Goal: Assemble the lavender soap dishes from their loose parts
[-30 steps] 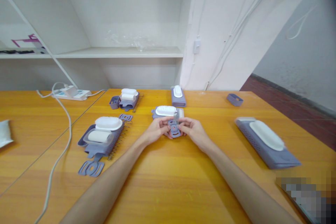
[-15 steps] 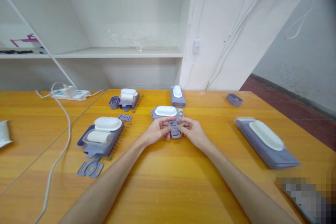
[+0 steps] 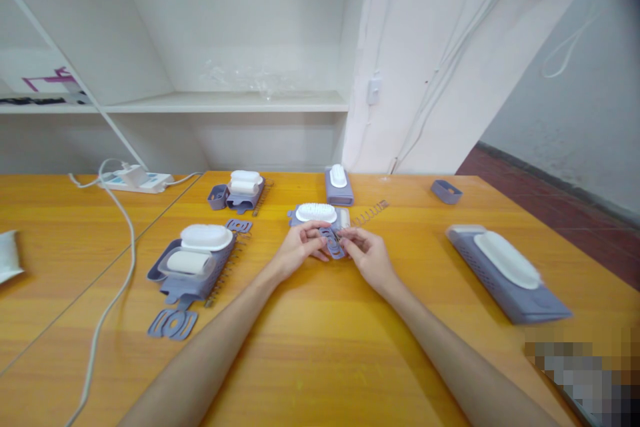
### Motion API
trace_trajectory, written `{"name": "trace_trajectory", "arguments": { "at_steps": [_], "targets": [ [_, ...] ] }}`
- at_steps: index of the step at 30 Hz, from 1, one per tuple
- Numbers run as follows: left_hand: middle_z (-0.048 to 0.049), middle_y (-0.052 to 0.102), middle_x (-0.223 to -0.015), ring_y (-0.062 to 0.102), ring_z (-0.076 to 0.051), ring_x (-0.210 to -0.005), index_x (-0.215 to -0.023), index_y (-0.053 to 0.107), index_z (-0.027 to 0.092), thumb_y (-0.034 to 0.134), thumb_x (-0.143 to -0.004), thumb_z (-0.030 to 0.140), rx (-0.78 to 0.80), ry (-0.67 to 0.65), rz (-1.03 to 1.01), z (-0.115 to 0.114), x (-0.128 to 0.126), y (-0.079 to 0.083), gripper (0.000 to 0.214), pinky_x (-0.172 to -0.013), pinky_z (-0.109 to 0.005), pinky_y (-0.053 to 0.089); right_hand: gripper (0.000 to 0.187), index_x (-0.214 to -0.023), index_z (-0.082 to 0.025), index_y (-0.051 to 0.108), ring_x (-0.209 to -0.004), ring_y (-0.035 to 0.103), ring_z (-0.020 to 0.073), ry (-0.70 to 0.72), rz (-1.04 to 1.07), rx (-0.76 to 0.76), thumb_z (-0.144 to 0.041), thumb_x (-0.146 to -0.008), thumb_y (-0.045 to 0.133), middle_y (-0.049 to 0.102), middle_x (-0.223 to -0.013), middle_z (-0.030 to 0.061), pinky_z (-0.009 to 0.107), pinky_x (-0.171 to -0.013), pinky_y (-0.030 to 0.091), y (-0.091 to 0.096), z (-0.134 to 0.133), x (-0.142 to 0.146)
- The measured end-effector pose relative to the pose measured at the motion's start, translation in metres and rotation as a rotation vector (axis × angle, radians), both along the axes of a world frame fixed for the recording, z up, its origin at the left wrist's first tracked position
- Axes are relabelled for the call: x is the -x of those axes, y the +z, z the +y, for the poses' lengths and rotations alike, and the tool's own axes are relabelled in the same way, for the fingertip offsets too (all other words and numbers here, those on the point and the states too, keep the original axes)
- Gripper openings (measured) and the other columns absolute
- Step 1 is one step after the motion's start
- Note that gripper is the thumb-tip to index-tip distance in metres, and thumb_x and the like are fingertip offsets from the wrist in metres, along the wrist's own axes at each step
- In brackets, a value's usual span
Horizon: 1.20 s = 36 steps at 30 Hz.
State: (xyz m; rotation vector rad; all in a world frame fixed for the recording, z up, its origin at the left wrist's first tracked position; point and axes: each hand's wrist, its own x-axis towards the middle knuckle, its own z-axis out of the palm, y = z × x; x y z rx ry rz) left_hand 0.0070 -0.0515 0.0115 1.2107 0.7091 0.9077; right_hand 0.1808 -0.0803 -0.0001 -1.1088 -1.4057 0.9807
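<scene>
While the left hand [image 3: 299,251] pinches the slotted plate [image 3: 332,245], the right hand [image 3: 369,255] seems to grip the spring [image 3: 369,215] beside it.
Joining them seems underway, before the bumpy pad [image 3: 316,213]; next likely needs careful alignment.

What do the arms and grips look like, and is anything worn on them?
The left grip and right grip are ordinary human hands, ungloved. The left forearm and right forearm are slim and bare, with no sleeve, watch, bracelet or cable visible.

I record left hand [image 3: 299,249] and right hand [image 3: 370,255] bare; both forearms [image 3: 215,337] equally bare on my feed, tapering to slim wrists [image 3: 393,287].
</scene>
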Motion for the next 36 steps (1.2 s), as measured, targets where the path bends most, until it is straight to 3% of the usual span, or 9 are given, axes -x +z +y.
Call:
{"name": "trace_trajectory", "arguments": {
  "at_steps": [5, 8, 10, 12, 15, 18, 23, 29, 36],
  "targets": [
    [-0.0035, 0.065, -0.072, 0.065, -0.016, -0.063, -0.105, 0.057, 0.011, 0.067, -0.071, 0.03, 0.023, 0.134, -0.029, -0.001, -0.001, 0.001, 0.04, -0.062, -0.032, 0.057, 0.018, -0.094, -0.018, 0.064, -0.073, 0.06, 0.0165, -0.16, -0.473, -0.331, -0.021, -0.085, 0.048, 0.067, -0.086, 0.006, 0.03, -0.067, 0.049, 0.004, -0.012, 0.0],
    [-0.0021, 0.064, -0.068, 0.064, -0.016, -0.063, -0.103, 0.057, 0.011, 0.066, -0.07, 0.03, 0.014, 0.205, -0.051, -0.003, -0.001, 0.003, 0.039, -0.062, -0.033, 0.057, 0.015, -0.089, -0.02, 0.066, -0.099, 0.056, 0.0236, -0.368, -0.733, -0.627, -0.019, -0.08, 0.054, 0.063, -0.101, 0.01, 0.039, -0.086, 0.044, 0.012, -0.017, -0.002],
    [-0.0016, 0.064, -0.067, 0.064, -0.015, -0.061, -0.102, 0.056, 0.011, 0.066, -0.071, 0.031, -0.009, 0.219, -0.054, -0.004, -0.002, 0.004, 0.039, -0.06, -0.033, 0.057, 0.012, -0.086, -0.022, 0.067, -0.12, 0.043, 0.03, -0.515, -0.902, -0.785, -0.021, -0.076, 0.06, 0.055, -0.123, 0.0111, 0.049, -0.099, 0.033, 0.017, -0.019, -0.002],
    [-0.0015, 0.063, -0.067, 0.063, -0.014, -0.058, -0.101, 0.056, 0.01, 0.065, -0.071, 0.032, -0.035, 0.209, -0.04, -0.005, -0.002, 0.005, 0.038, -0.059, -0.032, 0.057, 0.011, -0.084, -0.022, 0.067, -0.131, 0.03, 0.0314, -0.532, -1.089, -0.863, -0.022, -0.075, 0.06, 0.042, -0.14, 0.0078, 0.056, -0.107, 0.015, 0.021, -0.02, -0.001],
    [-0.0015, 0.063, -0.067, 0.061, -0.012, -0.054, -0.098, 0.056, 0.01, 0.067, -0.07, 0.032, -0.072, 0.174, -0.013, -0.007, -0.002, 0.006, 0.037, -0.055, -0.029, 0.056, 0.014, -0.087, -0.02, 0.065, -0.135, 0.023, 0.0276, -0.413, -1.327, -0.846, -0.018, -0.077, 0.055, 0.031, -0.147, 0.0062, 0.058, -0.108, -0.004, 0.024, -0.018, 0.001],
    [-0.0013, 0.062, -0.064, 0.06, -0.013, -0.052, -0.099, 0.055, 0.011, 0.065, -0.073, 0.035, -0.103, 0.137, 0.0, -0.008, -0.001, 0.006, 0.037, -0.053, -0.028, 0.054, 0.029, -0.106, -0.017, 0.062, -0.136, 0.022, 0.0271, -0.392, -1.381, -0.766, -0.016, -0.079, 0.052, 0.036, -0.144, 0.0116, 0.061, -0.107, -0.006, 0.025, -0.016, -0.001],
    [0.0001, 0.06, -0.062, 0.057, -0.012, -0.047, -0.106, 0.051, 0.015, 0.052, -0.083, 0.045, -0.13, 0.218, -0.016, -0.007, 0.0, 0.006, 0.037, -0.043, -0.021, 0.046, 0.04, -0.12, -0.019, 0.056, -0.131, 0.031, 0.03, -0.469, -1.327, -0.629, -0.02, -0.079, 0.054, 0.048, -0.133, 0.0161, 0.064, -0.105, 0.0, 0.026, -0.014, -0.007],
    [0.0021, 0.057, -0.058, 0.052, -0.009, -0.043, -0.098, 0.052, 0.016, 0.052, -0.082, 0.05, -0.138, 0.236, 0.07, -0.006, -0.001, 0.005, 0.038, -0.038, -0.017, 0.038, 0.054, -0.136, -0.018, 0.039, -0.118, 0.045, 0.0282, -0.593, -1.207, -0.484, -0.021, -0.083, 0.048, 0.049, -0.128, 0.0169, 0.059, -0.106, 0.017, 0.024, -0.007, -0.014],
    [0.0023, 0.057, -0.057, 0.052, -0.009, -0.042, -0.096, 0.052, 0.016, 0.052, -0.081, 0.052, -0.133, 0.216, 0.102, -0.006, -0.002, 0.006, 0.039, -0.037, -0.017, 0.036, 0.074, -0.144, -0.011, 0.018, -0.116, 0.048, 0.0296, -0.551, -0.967, -0.408, -0.041, -0.084, 0.05, 0.05, -0.129, 0.0179, 0.05, -0.101, 0.032, 0.013, 0.002, -0.022]
  ]
}}
